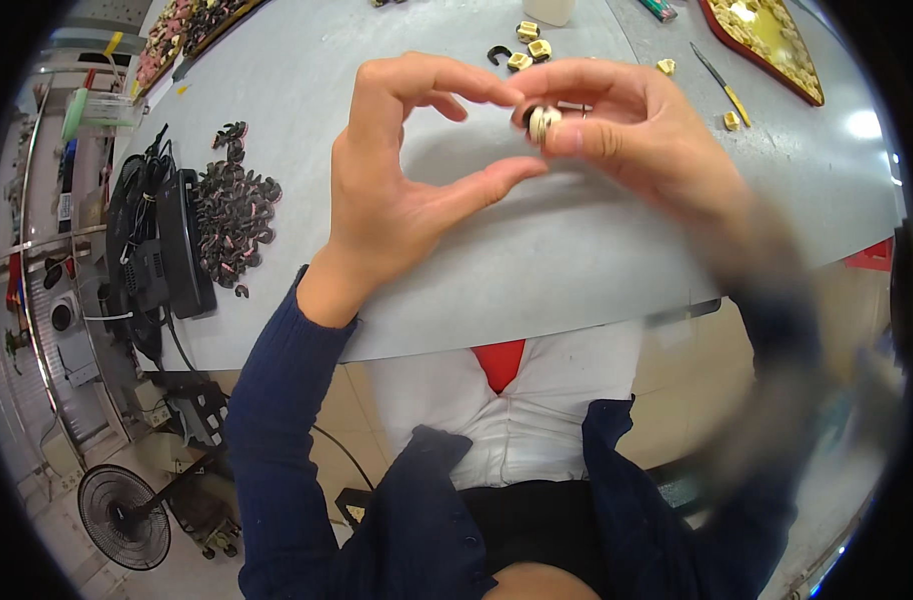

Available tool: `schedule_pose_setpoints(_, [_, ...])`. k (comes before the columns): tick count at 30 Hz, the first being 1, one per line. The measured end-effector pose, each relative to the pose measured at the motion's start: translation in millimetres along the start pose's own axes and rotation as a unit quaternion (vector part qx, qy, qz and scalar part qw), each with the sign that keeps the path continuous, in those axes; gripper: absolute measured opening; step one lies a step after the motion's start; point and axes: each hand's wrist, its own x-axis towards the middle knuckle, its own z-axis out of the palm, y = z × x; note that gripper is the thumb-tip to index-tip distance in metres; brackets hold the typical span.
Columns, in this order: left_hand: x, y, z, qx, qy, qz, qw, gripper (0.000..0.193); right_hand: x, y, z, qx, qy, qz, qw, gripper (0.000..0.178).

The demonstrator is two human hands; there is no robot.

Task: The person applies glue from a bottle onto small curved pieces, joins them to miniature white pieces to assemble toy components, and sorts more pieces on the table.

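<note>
My right hand (642, 130) pinches a small rounded piece (545, 122), cream with black parts, between thumb and fingers above the grey table (577, 235). My left hand (382, 190) is beside it with thumb and fingers spread in a wide curve, holding nothing. Its index fingertip reaches the fingers of my right hand; whether it touches the piece I cannot tell. Just beyond my right hand lie several similar cream and black pieces (541, 49) and a dark C-shaped piece (499, 54).
Dark curved pieces (239, 215) are heaped at the left, beside a black device (184, 245) with cables. A red-rimmed tray (762, 45) of cream pieces and a thin tool with a yellow end (722, 85) lie far right. Another loaded tray (192, 40) sits far left.
</note>
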Motion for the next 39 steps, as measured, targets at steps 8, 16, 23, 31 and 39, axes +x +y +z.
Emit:
schedule_pose_setpoints(8, [13.5,-21.0,-6.2,0.266,-0.065,-0.051,0.96,0.032,1.9,-13.9,-25.8,-0.19,0.282,-0.085,0.937,0.022])
schedule_pose_setpoints(16, [29.0,-32.5,6.8,0.238,-0.084,-0.065,0.965,0.03,14.9,9.7,-48.0,-0.391,0.244,-0.385,0.8,0.017])
schedule_pose_setpoints(23, [26.5,-37.6,0.2,0.248,-0.099,-0.083,0.96,0.03,0.4,2.4,-34.1,-0.54,0.241,-0.234,0.772,0.022])
schedule_pose_setpoints(31, [20.4,-29.4,-4.8,0.239,-0.104,-0.101,0.96,0.035,-21.1,-5.3,-89.9,-0.545,0.31,-0.146,0.765,0.028])
schedule_pose_setpoints(39, [20.1,-22.5,-3.7,0.174,-0.045,-0.122,0.976,0.045,-27.0,-2.6,-87.7,-0.583,0.217,-0.099,0.776,0.021])
